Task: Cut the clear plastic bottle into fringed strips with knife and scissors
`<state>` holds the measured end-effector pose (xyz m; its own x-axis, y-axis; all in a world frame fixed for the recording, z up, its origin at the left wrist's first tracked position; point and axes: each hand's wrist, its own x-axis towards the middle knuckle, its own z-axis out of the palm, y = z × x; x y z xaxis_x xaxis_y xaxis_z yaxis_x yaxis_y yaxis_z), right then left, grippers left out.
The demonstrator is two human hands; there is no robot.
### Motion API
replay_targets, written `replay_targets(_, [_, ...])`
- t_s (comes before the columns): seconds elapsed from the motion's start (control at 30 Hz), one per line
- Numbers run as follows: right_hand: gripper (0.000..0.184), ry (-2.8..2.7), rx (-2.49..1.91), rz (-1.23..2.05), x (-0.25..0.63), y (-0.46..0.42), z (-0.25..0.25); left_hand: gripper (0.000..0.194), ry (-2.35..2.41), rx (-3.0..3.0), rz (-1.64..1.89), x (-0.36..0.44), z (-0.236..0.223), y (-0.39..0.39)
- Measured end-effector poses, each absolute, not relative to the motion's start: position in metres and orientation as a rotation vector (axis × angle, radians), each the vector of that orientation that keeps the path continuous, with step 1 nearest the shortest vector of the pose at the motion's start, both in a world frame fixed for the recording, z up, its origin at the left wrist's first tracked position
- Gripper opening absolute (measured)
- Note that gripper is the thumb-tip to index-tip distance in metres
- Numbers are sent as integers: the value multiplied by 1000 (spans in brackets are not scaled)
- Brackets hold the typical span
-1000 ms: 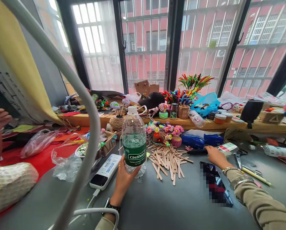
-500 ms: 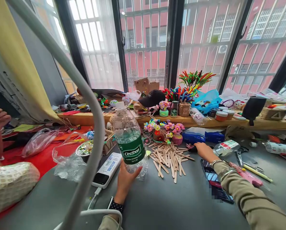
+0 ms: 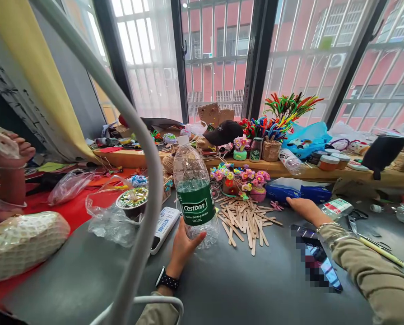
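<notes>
My left hand (image 3: 184,243) wraps round the lower part of a large clear plastic water bottle (image 3: 194,198) with a green Cestbon label. The bottle stands nearly upright, a white cap on its top. Over on the right, my right hand (image 3: 305,210) has its fingertips together at the near edge of a shiny blue packet (image 3: 279,192). Its grip there is partly hidden. Wooden craft sticks (image 3: 247,221) lie in a loose pile between the two hands. A small pink flower (image 3: 276,206) rests beside the packet. Below my right forearm is a phone (image 3: 318,259), partly blurred out.
A pale curved stand (image 3: 147,149) crosses the view at the left. A white power bank (image 3: 166,228), a bowl (image 3: 132,201) and plastic bags lie left of the bottle. Scissors (image 3: 355,221) are at the right. Another person's hand (image 3: 12,151) holds clear plastic far left.
The view has shifted, so most things appear further right. My right hand has moved slightly up against the blue packet. My left hand still holds the bottle, which is now more upright.
</notes>
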<state>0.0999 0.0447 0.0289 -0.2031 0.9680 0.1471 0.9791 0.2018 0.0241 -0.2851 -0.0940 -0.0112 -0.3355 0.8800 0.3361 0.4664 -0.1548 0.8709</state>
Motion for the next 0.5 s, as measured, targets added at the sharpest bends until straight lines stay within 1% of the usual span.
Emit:
replay_targets(0.07, [25,-2275,-1891,-166,109,37,40,80,1696,1587,1468,-285,-10,-95])
replay_targets(0.13, [15,-2159,-1849,-174,116,24,52,77,1620,1654,1460,-285,-8,-96])
replay_targets(0.17, [14,-2086,-1823,-180,119,16,58,77,1588,1674,1461,-285,-8,-97])
replay_targets(0.23, [19,-1907,-1778,-180,122,-3,66,80,1548,1685,1453,-284,-8,-98])
replay_targets(0.33, [32,-1621,-1722,-111,120,-35,67,83,1462,1671,1424,-279,-10,-100])
replay_targets(0.47, [32,-1448,-1582,112,99,-82,44,78,1288,1636,1341,-259,-14,-109])
replay_targets(0.5, [30,-1394,-1532,219,90,-93,35,77,1260,1623,1322,-251,-14,-112])
